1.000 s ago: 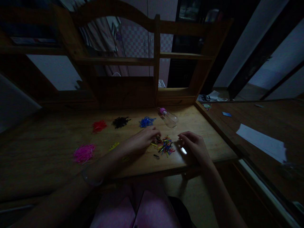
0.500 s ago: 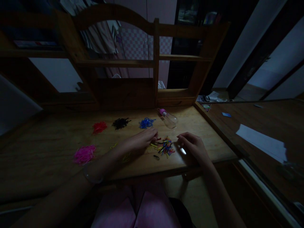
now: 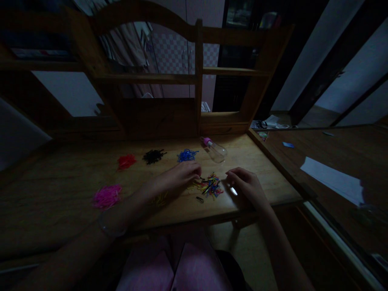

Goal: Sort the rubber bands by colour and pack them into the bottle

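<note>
Bent over the left side of a mixed pile of small coloured wire pins [image 3: 212,186], my left hand [image 3: 186,171] has its fingers pinched together. A dark pin tip shows by its fingertips, but I cannot make out what they grip. My right hand [image 3: 244,180] rests on the table to the right of the pile, fingers curled and closed, with nothing visible in them. A single dark pin [image 3: 199,199] lies in front of the pile. Yellow pins [image 3: 159,199] lie below my left forearm, partly hidden. Blue pins [image 3: 187,155] are heaped just beyond my left hand.
Separate heaps of black pins [image 3: 154,156], red pins [image 3: 126,161] and pink pins [image 3: 107,196] lie to the left. A clear bulb-shaped bottle [image 3: 217,152] with a purple cap lies behind the mixed pile. A wooden shelf [image 3: 151,79] rises at the back; white paper [image 3: 333,180] lies at right.
My left hand has shifted slightly at the pile's left edge. A red pin showed by its fingertips before; a dark one shows there now. My right hand has barely moved.
</note>
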`<action>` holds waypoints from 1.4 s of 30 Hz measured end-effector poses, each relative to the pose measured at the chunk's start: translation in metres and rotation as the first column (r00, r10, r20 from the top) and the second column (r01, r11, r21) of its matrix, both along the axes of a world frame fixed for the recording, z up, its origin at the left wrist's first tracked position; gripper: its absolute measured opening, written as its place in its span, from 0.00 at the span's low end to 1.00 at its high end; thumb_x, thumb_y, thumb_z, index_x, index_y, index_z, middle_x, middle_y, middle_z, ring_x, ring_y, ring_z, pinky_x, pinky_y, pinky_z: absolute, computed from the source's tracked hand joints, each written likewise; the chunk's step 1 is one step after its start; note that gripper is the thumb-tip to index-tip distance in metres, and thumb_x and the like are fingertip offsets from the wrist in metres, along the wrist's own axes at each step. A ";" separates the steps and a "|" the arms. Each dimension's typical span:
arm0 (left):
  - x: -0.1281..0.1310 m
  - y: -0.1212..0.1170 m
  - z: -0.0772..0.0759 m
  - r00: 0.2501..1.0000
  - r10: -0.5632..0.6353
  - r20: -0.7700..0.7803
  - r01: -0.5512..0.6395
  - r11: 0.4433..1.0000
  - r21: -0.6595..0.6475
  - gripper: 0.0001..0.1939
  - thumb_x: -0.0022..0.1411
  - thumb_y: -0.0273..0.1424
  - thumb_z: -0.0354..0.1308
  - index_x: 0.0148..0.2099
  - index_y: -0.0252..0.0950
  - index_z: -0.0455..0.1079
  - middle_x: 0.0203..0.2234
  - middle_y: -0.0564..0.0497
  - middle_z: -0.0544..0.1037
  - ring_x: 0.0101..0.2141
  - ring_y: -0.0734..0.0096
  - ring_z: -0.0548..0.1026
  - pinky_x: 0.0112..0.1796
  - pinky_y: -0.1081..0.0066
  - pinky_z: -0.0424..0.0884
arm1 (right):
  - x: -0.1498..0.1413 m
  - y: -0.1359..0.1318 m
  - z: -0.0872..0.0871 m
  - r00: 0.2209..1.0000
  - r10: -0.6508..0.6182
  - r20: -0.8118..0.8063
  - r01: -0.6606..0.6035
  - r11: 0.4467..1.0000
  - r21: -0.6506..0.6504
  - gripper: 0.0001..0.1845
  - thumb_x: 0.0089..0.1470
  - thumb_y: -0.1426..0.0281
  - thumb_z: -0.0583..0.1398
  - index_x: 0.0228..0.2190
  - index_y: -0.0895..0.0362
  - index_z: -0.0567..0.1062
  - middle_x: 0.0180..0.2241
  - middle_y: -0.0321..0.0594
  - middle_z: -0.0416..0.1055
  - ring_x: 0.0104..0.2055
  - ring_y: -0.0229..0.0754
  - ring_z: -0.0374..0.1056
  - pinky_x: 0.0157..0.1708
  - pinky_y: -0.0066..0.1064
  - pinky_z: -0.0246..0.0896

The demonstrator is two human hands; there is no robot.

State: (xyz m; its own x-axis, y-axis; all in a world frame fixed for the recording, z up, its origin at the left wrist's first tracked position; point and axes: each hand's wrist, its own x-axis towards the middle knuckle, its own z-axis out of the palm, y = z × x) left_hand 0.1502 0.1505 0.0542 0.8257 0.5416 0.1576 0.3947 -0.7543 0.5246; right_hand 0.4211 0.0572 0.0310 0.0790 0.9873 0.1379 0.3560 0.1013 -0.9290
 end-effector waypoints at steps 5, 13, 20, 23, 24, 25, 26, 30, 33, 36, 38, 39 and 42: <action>0.000 0.007 -0.006 0.997 -0.054 -0.046 0.054 0.999 -0.009 0.07 0.66 0.33 0.53 0.37 0.36 0.69 0.34 0.49 0.74 0.36 0.69 0.70 0.37 0.71 0.64 | -0.001 0.000 0.000 1.000 0.001 0.027 -0.001 1.000 0.000 0.16 0.57 0.57 0.59 0.35 0.56 0.77 0.30 0.39 0.75 0.30 0.40 0.70 0.31 0.29 0.63; -0.006 -0.012 -0.007 0.993 -0.040 -0.112 0.040 0.999 -0.001 0.08 0.65 0.26 0.46 0.42 0.37 0.65 0.40 0.49 0.71 0.40 0.68 0.68 0.43 0.71 0.64 | -0.002 -0.001 0.002 0.999 -0.012 0.048 0.012 1.000 0.016 0.16 0.56 0.56 0.59 0.35 0.56 0.78 0.29 0.39 0.76 0.30 0.40 0.71 0.31 0.29 0.63; 0.007 -0.021 0.006 0.995 0.035 -0.098 -0.037 0.999 -0.011 0.05 0.66 0.27 0.44 0.39 0.38 0.60 0.39 0.47 0.67 0.39 0.66 0.65 0.42 0.67 0.64 | -0.003 -0.001 0.003 0.999 -0.015 0.032 0.015 1.000 0.002 0.17 0.56 0.56 0.59 0.36 0.57 0.78 0.29 0.40 0.76 0.31 0.41 0.71 0.31 0.30 0.64; 0.016 -0.021 0.008 0.999 0.022 -0.045 -0.024 0.999 -0.048 0.04 0.67 0.28 0.44 0.38 0.38 0.58 0.38 0.49 0.66 0.36 0.68 0.64 0.40 0.68 0.64 | -0.004 -0.002 0.004 0.999 -0.020 0.035 0.020 1.000 0.008 0.18 0.56 0.55 0.59 0.35 0.57 0.78 0.28 0.39 0.75 0.30 0.41 0.71 0.30 0.30 0.63; 0.018 -0.021 0.006 0.999 0.004 -0.033 -0.006 0.999 -0.051 0.04 0.67 0.28 0.44 0.38 0.39 0.58 0.38 0.49 0.66 0.36 0.68 0.64 0.40 0.68 0.64 | -0.004 -0.002 0.005 0.999 -0.019 0.036 0.018 1.000 0.011 0.18 0.56 0.55 0.59 0.35 0.57 0.78 0.28 0.39 0.75 0.30 0.41 0.71 0.30 0.30 0.63; 0.020 -0.022 0.004 1.000 -0.015 -0.024 0.013 0.999 -0.052 0.04 0.67 0.28 0.44 0.38 0.39 0.57 0.38 0.49 0.66 0.36 0.68 0.64 0.40 0.68 0.64 | -0.003 -0.002 0.005 0.999 -0.017 0.039 0.017 1.000 0.012 0.18 0.56 0.55 0.59 0.35 0.57 0.78 0.28 0.40 0.75 0.30 0.41 0.71 0.30 0.30 0.64; 0.022 -0.022 0.001 0.999 -0.029 -0.024 0.027 0.999 -0.047 0.04 0.68 0.27 0.43 0.39 0.39 0.57 0.38 0.49 0.66 0.36 0.68 0.64 0.40 0.68 0.64 | -0.003 -0.001 0.004 0.999 -0.017 0.043 0.016 1.000 0.012 0.18 0.56 0.55 0.59 0.35 0.57 0.78 0.28 0.40 0.75 0.30 0.41 0.71 0.30 0.30 0.63; 0.028 -0.024 -0.012 0.997 -0.039 -0.060 0.041 0.999 0.027 0.09 0.67 0.22 0.39 0.42 0.39 0.58 0.40 0.48 0.66 0.41 0.67 0.65 0.45 0.66 0.63 | -0.002 0.000 0.002 0.998 -0.017 0.057 0.017 1.000 0.013 0.17 0.56 0.56 0.59 0.35 0.56 0.78 0.28 0.39 0.75 0.29 0.41 0.70 0.29 0.29 0.63; 0.029 -0.025 -0.014 0.997 -0.040 -0.063 0.042 0.999 0.029 0.07 0.67 0.23 0.41 0.41 0.38 0.58 0.39 0.48 0.66 0.39 0.66 0.65 0.44 0.66 0.64 | -0.002 0.000 0.001 0.997 -0.016 0.071 0.014 1.000 0.027 0.17 0.56 0.55 0.59 0.36 0.56 0.78 0.29 0.40 0.76 0.30 0.41 0.71 0.31 0.30 0.64; 0.025 -0.023 -0.008 1.000 -0.023 -0.013 0.023 0.999 -0.029 0.06 0.66 0.23 0.43 0.41 0.38 0.58 0.38 0.49 0.66 0.36 0.68 0.65 0.40 0.67 0.64 | -0.002 -0.001 0.002 0.998 -0.006 0.067 0.004 1.000 0.031 0.18 0.57 0.55 0.59 0.36 0.56 0.78 0.30 0.40 0.76 0.31 0.42 0.71 0.32 0.31 0.64; 0.018 -0.017 -0.001 1.000 0.000 0.015 0.000 1.000 -0.026 0.06 0.66 0.24 0.44 0.41 0.38 0.58 0.38 0.49 0.66 0.36 0.68 0.65 0.39 0.68 0.63 | -0.002 -0.001 0.002 0.998 -0.001 0.055 -0.001 1.000 0.025 0.18 0.57 0.55 0.58 0.36 0.56 0.78 0.29 0.40 0.76 0.30 0.42 0.71 0.31 0.31 0.64; 0.012 -0.012 0.003 1.000 0.013 0.018 -0.013 1.000 -0.009 0.05 0.66 0.24 0.44 0.41 0.38 0.58 0.38 0.49 0.66 0.37 0.68 0.65 0.39 0.68 0.63 | -0.002 -0.002 0.002 0.999 0.000 0.053 -0.001 1.000 0.022 0.17 0.57 0.55 0.58 0.36 0.56 0.78 0.29 0.40 0.76 0.30 0.42 0.71 0.31 0.30 0.64; -0.017 0.015 0.013 0.997 0.071 -0.002 -0.071 0.995 0.072 0.03 0.66 0.26 0.46 0.41 0.37 0.59 0.38 0.48 0.67 0.38 0.66 0.65 0.40 0.68 0.61 | -0.002 -0.002 0.001 0.998 -0.008 0.062 0.007 1.000 0.023 0.17 0.57 0.55 0.58 0.35 0.56 0.78 0.30 0.40 0.77 0.31 0.42 0.72 0.32 0.31 0.64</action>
State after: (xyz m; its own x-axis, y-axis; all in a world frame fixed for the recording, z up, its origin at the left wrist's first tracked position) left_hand 0.1335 0.1657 0.0667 0.7866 0.5860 0.1945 0.4508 -0.7603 0.4676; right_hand 0.4193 0.0557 0.0321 0.0768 0.9832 0.1654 0.4141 0.1194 -0.9023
